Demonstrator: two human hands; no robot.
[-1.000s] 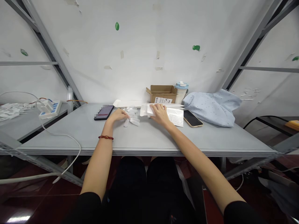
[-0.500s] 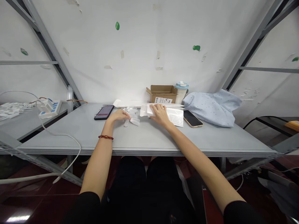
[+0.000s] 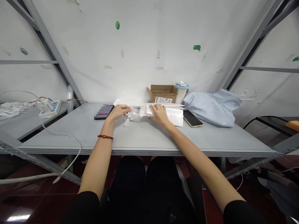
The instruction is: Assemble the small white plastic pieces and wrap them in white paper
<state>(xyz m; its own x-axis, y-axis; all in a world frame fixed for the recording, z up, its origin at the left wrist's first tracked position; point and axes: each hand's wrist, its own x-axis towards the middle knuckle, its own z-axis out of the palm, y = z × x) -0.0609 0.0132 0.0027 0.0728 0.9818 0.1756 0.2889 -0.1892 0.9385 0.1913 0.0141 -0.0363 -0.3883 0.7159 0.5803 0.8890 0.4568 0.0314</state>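
My left hand (image 3: 120, 112), wearing a reddish-brown bead bracelet (image 3: 105, 137), is closed in a pinch. A small translucent plastic piece (image 3: 134, 110) shows at its fingertips. Just below lie several similar clear plastic pieces (image 3: 134, 117) in a loose pile; one oval piece (image 3: 126, 122) rests nearest me. My right hand (image 3: 160, 114) has its fingers curled over a flat white packet (image 3: 143, 111), whose left end faces the pile. Beneath that hand and to its right lies a silvery-white pouch (image 3: 176, 117) with faint print. The thumb is mostly hidden.
Behind the packets stand an open cardboard box (image 3: 163, 90) and a blue-lidded cup (image 3: 181, 92). A phone (image 3: 192, 118) and pale blue cloth (image 3: 211, 107) lie right; another phone (image 3: 104, 112) lies left. A white cable (image 3: 63, 134) crosses the grey table's (image 3: 149, 140) left side.
My left hand has lifted up and slightly away from the pile, fingertips now above the clear pieces. Some pieces have shifted. My right hand stays on the white packet.
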